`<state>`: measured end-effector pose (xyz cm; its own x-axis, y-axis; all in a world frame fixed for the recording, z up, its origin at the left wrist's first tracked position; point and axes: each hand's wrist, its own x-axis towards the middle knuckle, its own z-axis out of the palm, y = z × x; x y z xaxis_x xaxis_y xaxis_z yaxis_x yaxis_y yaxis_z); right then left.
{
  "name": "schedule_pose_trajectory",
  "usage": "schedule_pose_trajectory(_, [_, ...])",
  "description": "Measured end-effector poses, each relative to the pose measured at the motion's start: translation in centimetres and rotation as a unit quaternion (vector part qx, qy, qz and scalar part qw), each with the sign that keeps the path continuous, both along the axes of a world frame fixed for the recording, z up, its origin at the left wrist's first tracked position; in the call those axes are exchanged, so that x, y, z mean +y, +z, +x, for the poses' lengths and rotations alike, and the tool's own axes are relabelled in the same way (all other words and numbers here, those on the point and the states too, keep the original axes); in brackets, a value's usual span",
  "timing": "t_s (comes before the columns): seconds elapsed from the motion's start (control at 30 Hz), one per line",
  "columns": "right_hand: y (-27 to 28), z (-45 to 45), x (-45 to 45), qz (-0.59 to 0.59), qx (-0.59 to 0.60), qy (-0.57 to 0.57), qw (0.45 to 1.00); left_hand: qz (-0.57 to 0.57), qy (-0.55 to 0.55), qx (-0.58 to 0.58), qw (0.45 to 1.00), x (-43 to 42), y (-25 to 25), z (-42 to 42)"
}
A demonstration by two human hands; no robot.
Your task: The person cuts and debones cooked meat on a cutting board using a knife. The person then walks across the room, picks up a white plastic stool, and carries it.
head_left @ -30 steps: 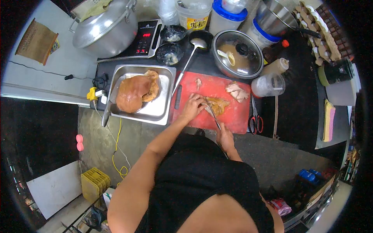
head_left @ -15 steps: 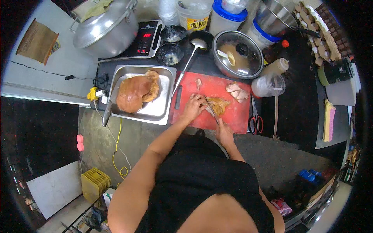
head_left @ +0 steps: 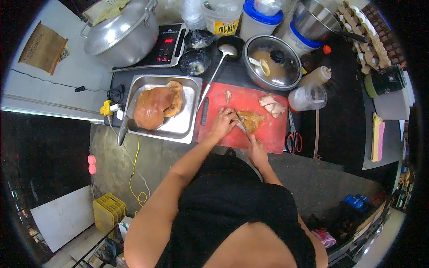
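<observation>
On the counter [head_left: 236, 75], the left hand [head_left: 223, 124] pins meat [head_left: 252, 121] while the right hand [head_left: 258, 154] grips a knife [head_left: 243, 124], apparently slicing; the next stroke needs fingertips clear.

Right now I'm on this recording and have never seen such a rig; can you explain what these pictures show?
There is no robot: a person works bare-handed, and every picture comes from one camera on their head, looking forward and down. The right hand holds a knife over cooked-looking meat on a red cutting board. The left hand has its fingers at the meat's left edge. A paler piece lies farther back. Left of the board, a metal tray holds a large browned piece; scissors lie to the right.
</observation>
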<state>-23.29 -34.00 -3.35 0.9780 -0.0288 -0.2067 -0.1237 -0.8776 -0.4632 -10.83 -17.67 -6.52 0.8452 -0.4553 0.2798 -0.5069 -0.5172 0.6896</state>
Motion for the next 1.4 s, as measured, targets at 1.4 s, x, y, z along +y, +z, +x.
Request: schedule_pose_trajectory(1.4, [-2.2,-0.6,-0.2,-0.025,0.012,-0.006,1.000,0.020,-0.020,0.007,1.000,-0.3,-0.3,-0.3])
